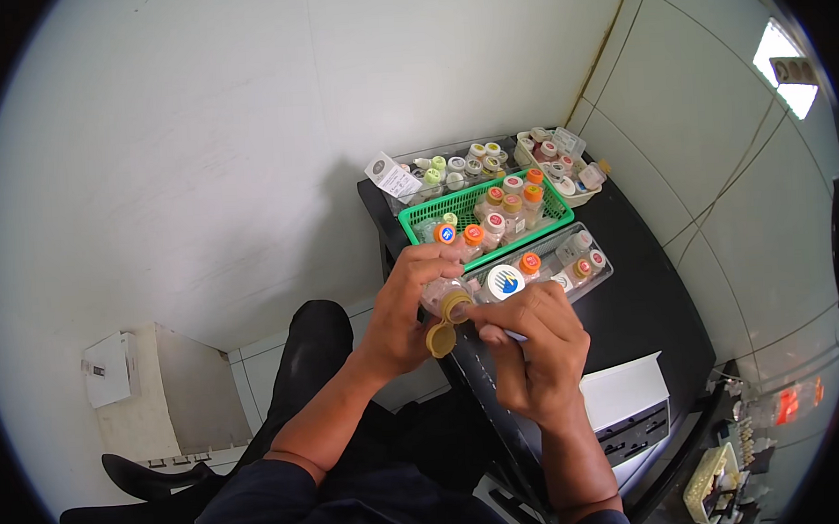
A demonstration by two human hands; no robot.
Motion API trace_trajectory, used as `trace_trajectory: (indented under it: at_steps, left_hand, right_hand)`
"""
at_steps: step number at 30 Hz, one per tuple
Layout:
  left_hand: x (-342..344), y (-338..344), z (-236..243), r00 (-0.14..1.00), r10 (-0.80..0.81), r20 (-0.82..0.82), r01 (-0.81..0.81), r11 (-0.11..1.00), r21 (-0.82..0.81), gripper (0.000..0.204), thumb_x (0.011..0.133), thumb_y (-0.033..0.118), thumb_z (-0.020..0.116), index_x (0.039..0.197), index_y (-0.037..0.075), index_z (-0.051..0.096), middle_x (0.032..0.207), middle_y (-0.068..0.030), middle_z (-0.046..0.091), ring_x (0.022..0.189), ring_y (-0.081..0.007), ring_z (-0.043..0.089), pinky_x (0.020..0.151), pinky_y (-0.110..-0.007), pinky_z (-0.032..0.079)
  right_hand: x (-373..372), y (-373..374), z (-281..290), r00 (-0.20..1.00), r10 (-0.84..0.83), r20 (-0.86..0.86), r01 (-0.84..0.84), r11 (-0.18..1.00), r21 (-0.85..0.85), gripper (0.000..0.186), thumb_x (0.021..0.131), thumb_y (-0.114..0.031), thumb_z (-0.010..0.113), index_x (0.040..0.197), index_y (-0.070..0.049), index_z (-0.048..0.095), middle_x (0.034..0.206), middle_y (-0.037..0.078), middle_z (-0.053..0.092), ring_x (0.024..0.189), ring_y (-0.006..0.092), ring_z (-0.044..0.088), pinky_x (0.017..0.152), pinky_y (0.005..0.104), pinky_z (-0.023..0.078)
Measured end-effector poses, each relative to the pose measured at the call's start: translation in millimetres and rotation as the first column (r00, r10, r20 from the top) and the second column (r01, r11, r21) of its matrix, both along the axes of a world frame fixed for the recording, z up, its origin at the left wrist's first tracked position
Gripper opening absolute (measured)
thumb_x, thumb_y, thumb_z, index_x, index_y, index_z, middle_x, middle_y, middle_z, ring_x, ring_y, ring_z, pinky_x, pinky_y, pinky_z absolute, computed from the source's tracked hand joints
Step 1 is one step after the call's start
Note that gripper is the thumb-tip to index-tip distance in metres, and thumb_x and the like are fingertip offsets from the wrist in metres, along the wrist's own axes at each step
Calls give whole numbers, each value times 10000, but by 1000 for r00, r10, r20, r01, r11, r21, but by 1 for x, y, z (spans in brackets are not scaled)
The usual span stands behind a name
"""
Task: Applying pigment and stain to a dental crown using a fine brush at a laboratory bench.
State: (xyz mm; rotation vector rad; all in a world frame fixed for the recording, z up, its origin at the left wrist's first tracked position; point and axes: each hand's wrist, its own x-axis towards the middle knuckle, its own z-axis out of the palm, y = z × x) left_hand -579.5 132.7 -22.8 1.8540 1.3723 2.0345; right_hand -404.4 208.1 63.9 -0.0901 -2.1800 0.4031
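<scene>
My left hand (405, 305) is wrapped round a small clear bottle (440, 294), tilted so that its mouth points toward my right hand. The bottle's gold flip cap (441, 340) hangs open below the gold neck ring. My right hand (540, 341) is closed in a pinch just beside the bottle's mouth. A pale bluish bit shows under its fingers, but what it is cannot be made out. Right behind that hand is a jar with a white lid and blue and yellow markings (506, 282), in a clear tray (585, 290).
A green basket (402, 222) holds several bottles with orange, gold and white caps. Behind it stand a clear bin of small bottles (456, 167) and a cream basket (581, 200). All rest on a black table (659, 289). A white box (624, 394) lies at the right, near my forearm.
</scene>
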Motion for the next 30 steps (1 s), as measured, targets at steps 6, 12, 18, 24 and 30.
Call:
trace_trajectory:
  at_steps: [6, 12, 18, 24, 30]
  left_hand:
    - [1, 3, -4, 984, 123, -125, -125, 992, -3, 584, 857, 141, 932, 1316, 57, 581, 1366, -177, 624, 1263, -313, 672, 1031, -412, 600]
    - [4, 0, 4, 992, 95, -85, -97, 995, -13, 571, 842, -22, 835, 1346, 61, 579, 1364, -187, 631, 1290, -386, 648, 1094, -473, 546]
    - [4, 1, 0, 992, 86, -95, -93, 992, -80, 499, 918, 12, 808, 1346, 42, 553, 1314, -149, 641, 1240, -275, 667, 1028, -413, 565]
    - [0, -1, -1, 999, -8, 46, 16, 985, -174, 445, 890, -65, 742, 1292, 56, 592, 1238, -118, 650, 1139, -302, 705, 984, -417, 562]
    - [2, -2, 6, 998, 38, 45, -25, 967, -254, 446, 878, -64, 729, 1288, 53, 598, 1197, -137, 661, 1096, -329, 714, 950, -411, 566]
  right_hand:
    - [-4, -9, 0, 997, -77, -27, 80, 988, 132, 195, 822, -36, 811, 1010, -66, 769, 854, 35, 716, 744, 225, 648, 740, 381, 450]
    - [-2, -4, -2, 999, -43, -25, 40, 993, -115, 199, 834, -13, 778, 1024, -72, 767, 897, 44, 719, 753, 241, 647, 756, 390, 445]
    - [3, -1, 6, 997, -36, 68, 38, 999, -33, 226, 825, 13, 782, 1035, -69, 773, 872, 42, 703, 784, 246, 638, 757, 393, 441]
    - [6, 1, 11, 996, -71, 53, 74, 996, -50, 236, 803, -12, 809, 1025, -84, 778, 873, 31, 686, 818, 252, 622, 772, 399, 431]
    - [7, 4, 11, 992, -61, 112, 66, 997, -42, 203, 828, -40, 823, 1017, -111, 802, 895, 16, 701, 826, 248, 592, 777, 397, 411]
